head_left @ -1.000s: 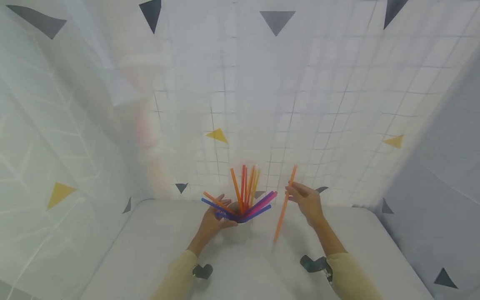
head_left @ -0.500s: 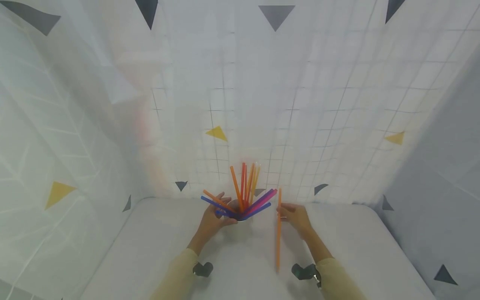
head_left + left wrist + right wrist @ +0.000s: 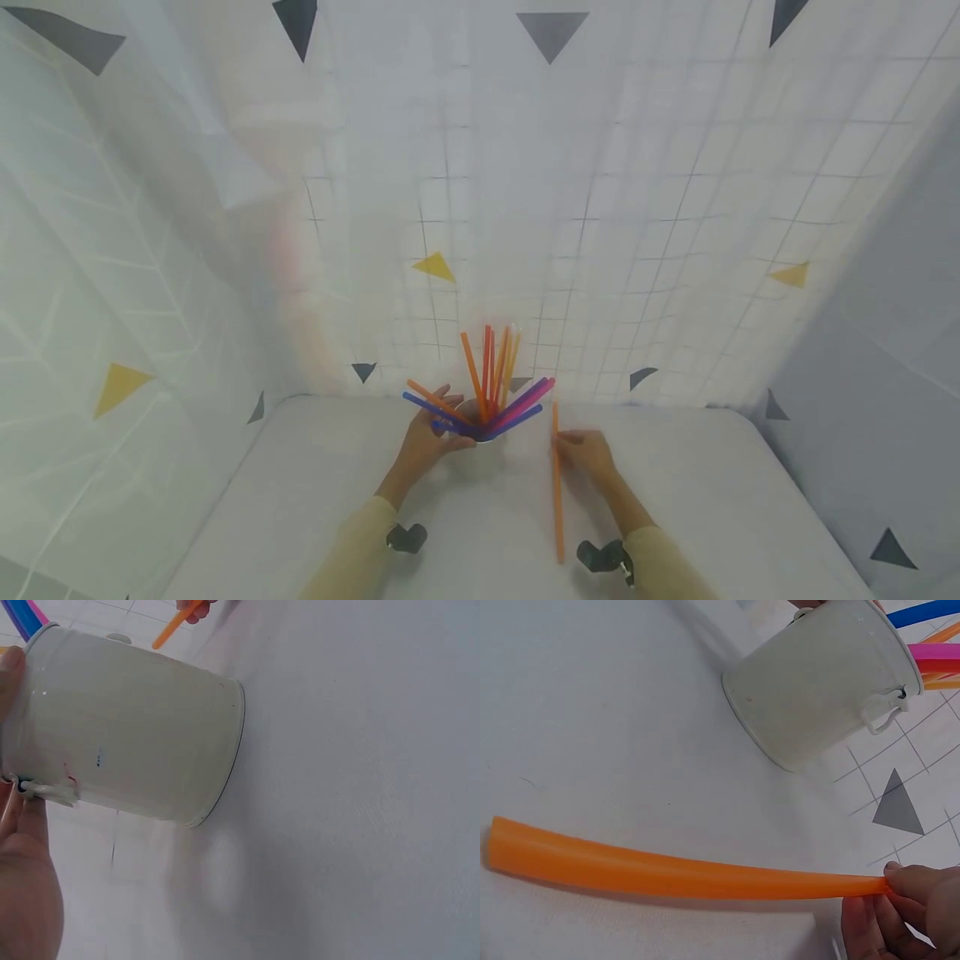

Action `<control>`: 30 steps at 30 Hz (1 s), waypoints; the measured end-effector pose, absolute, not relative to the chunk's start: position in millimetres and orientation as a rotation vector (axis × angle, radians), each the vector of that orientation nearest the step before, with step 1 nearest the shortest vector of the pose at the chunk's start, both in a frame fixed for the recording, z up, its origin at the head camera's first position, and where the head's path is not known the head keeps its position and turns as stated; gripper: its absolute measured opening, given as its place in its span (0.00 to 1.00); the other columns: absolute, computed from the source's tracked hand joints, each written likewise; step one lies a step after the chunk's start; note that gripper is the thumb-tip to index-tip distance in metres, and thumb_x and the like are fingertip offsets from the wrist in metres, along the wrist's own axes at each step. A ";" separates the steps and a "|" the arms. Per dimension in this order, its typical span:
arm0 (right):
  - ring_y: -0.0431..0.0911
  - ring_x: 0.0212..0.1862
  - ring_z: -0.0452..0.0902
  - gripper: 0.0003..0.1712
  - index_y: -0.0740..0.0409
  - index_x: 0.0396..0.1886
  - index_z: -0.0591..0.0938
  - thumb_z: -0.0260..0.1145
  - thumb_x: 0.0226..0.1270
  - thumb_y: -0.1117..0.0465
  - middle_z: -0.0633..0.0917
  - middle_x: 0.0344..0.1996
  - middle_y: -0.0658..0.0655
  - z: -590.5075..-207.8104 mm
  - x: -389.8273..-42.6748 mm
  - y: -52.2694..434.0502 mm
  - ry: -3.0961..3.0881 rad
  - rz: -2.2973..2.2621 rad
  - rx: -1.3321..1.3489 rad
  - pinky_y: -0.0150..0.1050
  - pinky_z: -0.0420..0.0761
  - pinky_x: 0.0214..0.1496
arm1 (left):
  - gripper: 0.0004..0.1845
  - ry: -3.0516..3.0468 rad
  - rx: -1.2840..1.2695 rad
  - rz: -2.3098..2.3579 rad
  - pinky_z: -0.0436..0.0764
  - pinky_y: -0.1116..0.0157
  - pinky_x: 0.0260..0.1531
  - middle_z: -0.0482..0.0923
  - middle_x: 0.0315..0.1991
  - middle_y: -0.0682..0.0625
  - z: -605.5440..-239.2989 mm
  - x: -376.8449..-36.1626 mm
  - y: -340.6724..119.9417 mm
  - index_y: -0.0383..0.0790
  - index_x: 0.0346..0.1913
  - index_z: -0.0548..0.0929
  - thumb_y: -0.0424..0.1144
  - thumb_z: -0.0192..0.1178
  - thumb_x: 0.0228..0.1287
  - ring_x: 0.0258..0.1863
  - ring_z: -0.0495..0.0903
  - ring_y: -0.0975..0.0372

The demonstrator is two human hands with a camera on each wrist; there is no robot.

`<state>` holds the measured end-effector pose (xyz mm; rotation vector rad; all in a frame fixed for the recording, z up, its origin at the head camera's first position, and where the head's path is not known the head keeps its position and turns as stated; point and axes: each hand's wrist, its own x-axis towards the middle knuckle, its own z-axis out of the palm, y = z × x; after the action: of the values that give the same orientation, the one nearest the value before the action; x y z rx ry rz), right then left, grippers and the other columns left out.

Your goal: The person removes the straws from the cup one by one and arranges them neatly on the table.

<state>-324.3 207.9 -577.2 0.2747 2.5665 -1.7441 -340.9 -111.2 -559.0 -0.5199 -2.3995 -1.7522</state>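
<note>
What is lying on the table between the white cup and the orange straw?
Nothing: in the right wrist view only bare white table lies between the white cup and the orange straw.

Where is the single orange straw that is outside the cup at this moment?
In the head view, the orange straw lies on the white table, right of the white cup. The right hand pinches it near its far end.
</note>
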 end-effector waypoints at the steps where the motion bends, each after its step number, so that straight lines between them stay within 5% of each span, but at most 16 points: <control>1: 0.46 0.34 0.82 0.22 0.69 0.50 0.82 0.68 0.65 0.56 0.87 0.33 0.57 -578.6 -324.2 208.0 2.571 -1.731 0.279 0.39 0.83 0.36 | 0.53 -2.401 -0.520 -1.752 0.74 0.54 0.60 0.75 0.62 0.58 -558.7 -340.8 -111.3 0.59 0.74 0.58 0.54 0.77 0.44 0.63 0.73 0.59; 22: 0.56 0.47 0.83 0.20 0.67 0.45 0.85 0.70 0.62 0.55 0.86 0.43 0.64 -583.1 -314.6 198.3 2.866 -1.361 0.251 0.48 0.84 0.46 | 0.52 -2.439 -0.491 -1.758 0.72 0.53 0.60 0.74 0.63 0.59 -559.2 -338.1 -110.6 0.58 0.74 0.59 0.51 0.77 0.45 0.65 0.71 0.59; 30: 0.53 0.39 0.84 0.17 0.69 0.42 0.85 0.72 0.60 0.59 0.87 0.37 0.63 -580.6 -315.6 195.9 2.940 -1.346 0.200 0.47 0.85 0.42 | 0.52 -2.434 -0.499 -1.744 0.72 0.54 0.61 0.74 0.63 0.61 -557.6 -339.3 -110.7 0.59 0.74 0.59 0.52 0.77 0.44 0.65 0.71 0.60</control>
<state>-315.6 195.9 -580.6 0.2005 2.9404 -1.3459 -339.3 -110.7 -557.6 -0.4993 -2.4338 -1.7437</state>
